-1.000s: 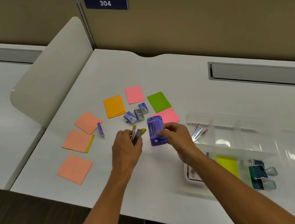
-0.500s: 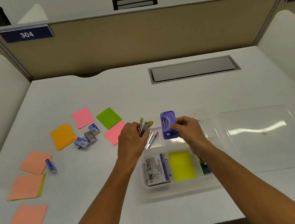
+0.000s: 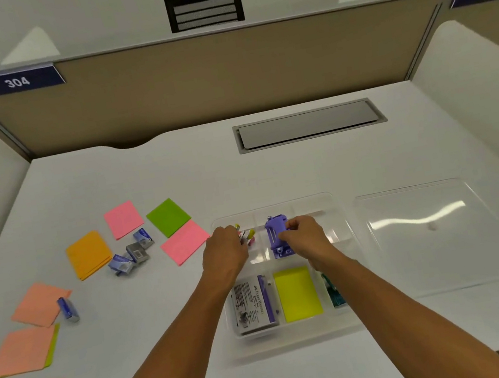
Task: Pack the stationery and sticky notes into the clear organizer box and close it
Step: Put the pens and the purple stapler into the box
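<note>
The clear organizer box (image 3: 362,324) lies open on the white desk, its lid (image 3: 430,237) flat to the right. My right hand (image 3: 305,239) grips a purple hole punch (image 3: 276,237) over the box's middle rear compartment. My left hand (image 3: 224,254) holds a bunch of small coloured clips (image 3: 246,235) over the left rear compartment. The front compartments hold a printed packet (image 3: 253,304), a yellow sticky pad (image 3: 297,293) and green binder clips (image 3: 335,293), partly hidden by my right arm.
Left of the box lie pink (image 3: 122,218), green (image 3: 168,217), pink (image 3: 184,243), orange (image 3: 89,254) and several salmon sticky pads (image 3: 40,304), some small staple boxes (image 3: 134,252) and a blue one (image 3: 67,309). A grey cable hatch (image 3: 308,125) sits at the back.
Both hands moved right from the desk to above the box's rear compartments, carrying the hole punch and the clips. The camera swung right, bringing box and lid into full view.
</note>
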Motion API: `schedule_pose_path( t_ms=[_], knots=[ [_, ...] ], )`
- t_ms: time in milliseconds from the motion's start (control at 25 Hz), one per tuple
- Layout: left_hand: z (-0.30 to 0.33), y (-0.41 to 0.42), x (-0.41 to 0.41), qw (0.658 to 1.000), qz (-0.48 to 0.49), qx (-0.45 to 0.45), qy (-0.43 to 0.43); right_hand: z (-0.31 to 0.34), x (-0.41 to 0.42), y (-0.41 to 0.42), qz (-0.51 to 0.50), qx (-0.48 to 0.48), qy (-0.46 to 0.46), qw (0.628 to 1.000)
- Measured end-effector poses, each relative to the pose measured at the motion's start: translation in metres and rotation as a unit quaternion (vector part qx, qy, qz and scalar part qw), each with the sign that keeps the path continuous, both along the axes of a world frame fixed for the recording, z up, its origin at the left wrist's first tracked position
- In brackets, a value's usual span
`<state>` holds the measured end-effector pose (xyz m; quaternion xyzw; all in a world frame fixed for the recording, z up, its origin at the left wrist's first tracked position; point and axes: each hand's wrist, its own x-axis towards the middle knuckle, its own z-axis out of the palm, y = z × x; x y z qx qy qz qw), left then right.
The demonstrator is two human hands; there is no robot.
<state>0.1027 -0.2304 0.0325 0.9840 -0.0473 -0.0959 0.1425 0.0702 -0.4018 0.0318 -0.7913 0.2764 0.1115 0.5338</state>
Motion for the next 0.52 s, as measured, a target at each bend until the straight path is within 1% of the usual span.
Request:
schedule_pose_path(
  t_ms=[200,400,520],
  knots=[
    [-0.008,-0.005,-0.001,0.999,-0.013,-0.010,0.052,-0.005,0.017,0.005,0.061,-0.065,0.056,0.994],
    [-0.014,-0.005,0.000,0.999,-0.010,-0.004,0.035,-0.005,0.021,0.010,0.113,-0.115,0.078,0.984],
    [-0.016,-0.005,-0.002,0.999,-0.017,0.002,0.030,-0.007,0.018,0.014,0.126,-0.154,0.063,0.978]
  ],
)
